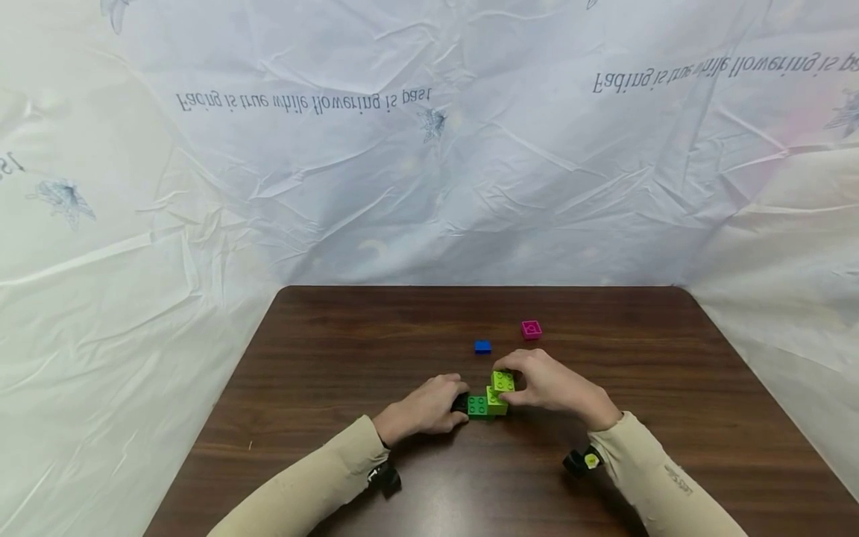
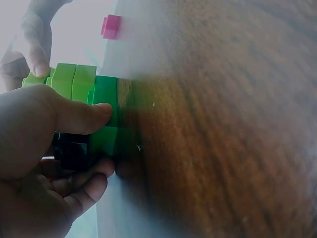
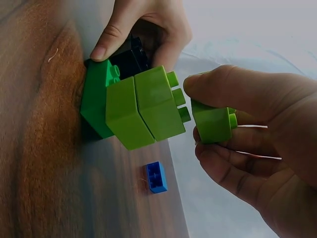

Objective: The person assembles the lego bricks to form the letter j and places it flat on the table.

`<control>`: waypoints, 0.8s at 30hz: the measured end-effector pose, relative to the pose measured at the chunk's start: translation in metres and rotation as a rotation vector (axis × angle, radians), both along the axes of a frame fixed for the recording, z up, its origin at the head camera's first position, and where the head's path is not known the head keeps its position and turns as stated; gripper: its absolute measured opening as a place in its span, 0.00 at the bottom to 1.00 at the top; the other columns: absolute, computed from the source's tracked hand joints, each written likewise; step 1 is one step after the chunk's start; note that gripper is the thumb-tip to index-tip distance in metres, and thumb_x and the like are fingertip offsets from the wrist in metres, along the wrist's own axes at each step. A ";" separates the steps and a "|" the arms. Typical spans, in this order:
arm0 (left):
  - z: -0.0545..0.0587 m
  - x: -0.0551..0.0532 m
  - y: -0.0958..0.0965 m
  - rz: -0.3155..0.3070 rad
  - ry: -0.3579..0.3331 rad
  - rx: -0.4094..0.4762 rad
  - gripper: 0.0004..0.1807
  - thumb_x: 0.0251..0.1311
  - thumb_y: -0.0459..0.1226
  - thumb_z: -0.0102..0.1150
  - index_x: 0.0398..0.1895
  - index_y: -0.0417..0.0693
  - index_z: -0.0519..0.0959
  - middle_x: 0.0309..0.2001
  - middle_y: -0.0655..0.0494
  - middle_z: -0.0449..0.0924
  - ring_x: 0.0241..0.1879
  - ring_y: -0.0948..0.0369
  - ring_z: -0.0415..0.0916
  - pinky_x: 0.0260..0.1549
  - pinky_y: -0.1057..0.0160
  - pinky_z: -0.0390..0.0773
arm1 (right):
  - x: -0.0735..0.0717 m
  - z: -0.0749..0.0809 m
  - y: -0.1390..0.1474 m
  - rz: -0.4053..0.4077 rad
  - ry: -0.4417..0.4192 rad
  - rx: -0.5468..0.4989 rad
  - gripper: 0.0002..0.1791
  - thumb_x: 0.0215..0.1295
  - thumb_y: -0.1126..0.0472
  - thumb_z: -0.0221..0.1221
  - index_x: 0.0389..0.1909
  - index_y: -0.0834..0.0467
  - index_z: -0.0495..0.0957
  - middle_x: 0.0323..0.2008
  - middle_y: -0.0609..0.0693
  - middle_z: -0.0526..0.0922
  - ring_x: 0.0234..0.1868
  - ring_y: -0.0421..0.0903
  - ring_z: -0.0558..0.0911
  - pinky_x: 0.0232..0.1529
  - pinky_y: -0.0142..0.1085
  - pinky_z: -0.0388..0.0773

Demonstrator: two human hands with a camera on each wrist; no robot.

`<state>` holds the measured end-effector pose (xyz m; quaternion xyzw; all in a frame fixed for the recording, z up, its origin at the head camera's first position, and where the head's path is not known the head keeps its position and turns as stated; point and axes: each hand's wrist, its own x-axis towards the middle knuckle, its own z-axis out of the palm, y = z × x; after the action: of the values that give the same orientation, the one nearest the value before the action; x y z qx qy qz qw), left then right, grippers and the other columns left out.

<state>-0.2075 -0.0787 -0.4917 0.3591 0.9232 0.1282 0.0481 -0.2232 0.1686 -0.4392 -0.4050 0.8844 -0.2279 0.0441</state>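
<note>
My left hand (image 1: 429, 405) grips the near end of a block build, thumb on one side of the dark green brick (image 3: 96, 101) and fingers on the other. On the green brick's left part sits a black brick (image 2: 72, 149), mostly covered by that hand. Two stacked lime bricks (image 3: 147, 106) rise from its other end. Between thumb and fingers, my right hand (image 1: 553, 382) pinches a smaller lime brick (image 3: 213, 123). A narrow gap separates it from the studs on top of the lime stack in the right wrist view.
Beyond the hands a small blue brick (image 1: 482, 347) lies on the brown wooden table (image 1: 362, 321). Farther back and to the right is a pink brick (image 1: 532, 330), its hollow underside up. White printed sheeting (image 1: 429, 186) hangs behind the table and along its sides.
</note>
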 end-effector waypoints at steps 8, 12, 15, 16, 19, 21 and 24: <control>-0.001 0.001 0.000 0.002 0.009 0.004 0.19 0.58 0.46 0.67 0.50 0.48 0.80 0.39 0.59 0.75 0.35 0.67 0.72 0.34 0.70 0.73 | 0.001 -0.002 -0.004 0.015 0.013 -0.005 0.22 0.61 0.52 0.67 0.52 0.60 0.80 0.48 0.48 0.83 0.44 0.39 0.80 0.42 0.37 0.79; -0.001 0.001 -0.001 -0.002 0.001 0.002 0.20 0.59 0.46 0.67 0.51 0.47 0.79 0.40 0.58 0.75 0.34 0.66 0.72 0.33 0.70 0.73 | 0.001 -0.003 -0.004 0.023 0.020 -0.004 0.22 0.61 0.52 0.66 0.52 0.60 0.80 0.48 0.49 0.83 0.45 0.40 0.80 0.42 0.37 0.79; -0.001 0.001 -0.001 0.000 -0.005 0.000 0.20 0.59 0.45 0.66 0.51 0.47 0.79 0.40 0.57 0.75 0.35 0.66 0.73 0.33 0.70 0.72 | 0.002 -0.004 -0.005 0.031 0.029 -0.010 0.22 0.61 0.52 0.66 0.52 0.61 0.80 0.47 0.49 0.83 0.43 0.38 0.80 0.40 0.37 0.80; -0.001 0.001 -0.001 0.001 -0.004 0.000 0.20 0.59 0.45 0.66 0.51 0.47 0.79 0.40 0.57 0.75 0.35 0.66 0.73 0.33 0.70 0.72 | 0.002 -0.005 -0.005 0.033 0.031 -0.013 0.22 0.61 0.52 0.66 0.51 0.60 0.80 0.47 0.48 0.83 0.42 0.37 0.79 0.40 0.36 0.79; -0.001 0.001 0.000 0.002 -0.002 0.000 0.19 0.59 0.45 0.66 0.50 0.47 0.79 0.39 0.57 0.75 0.34 0.66 0.72 0.32 0.70 0.72 | 0.003 -0.005 -0.005 0.035 0.031 -0.016 0.22 0.61 0.52 0.66 0.51 0.60 0.80 0.46 0.48 0.83 0.41 0.35 0.79 0.38 0.35 0.79; -0.001 0.001 0.000 0.001 0.001 0.001 0.19 0.59 0.45 0.66 0.50 0.47 0.79 0.39 0.58 0.75 0.33 0.67 0.72 0.32 0.70 0.72 | 0.003 -0.005 -0.005 0.036 0.026 -0.013 0.22 0.61 0.51 0.66 0.51 0.60 0.80 0.46 0.48 0.83 0.40 0.35 0.78 0.38 0.34 0.79; -0.001 0.000 0.000 0.000 0.008 0.002 0.18 0.59 0.45 0.67 0.49 0.47 0.79 0.38 0.58 0.75 0.33 0.67 0.71 0.32 0.70 0.72 | 0.004 -0.005 -0.005 0.042 0.020 -0.011 0.22 0.61 0.51 0.66 0.51 0.61 0.80 0.46 0.48 0.83 0.40 0.35 0.78 0.37 0.33 0.78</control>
<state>-0.2070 -0.0786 -0.4927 0.3597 0.9232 0.1276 0.0443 -0.2191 0.1631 -0.4442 -0.4258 0.8749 -0.2277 0.0377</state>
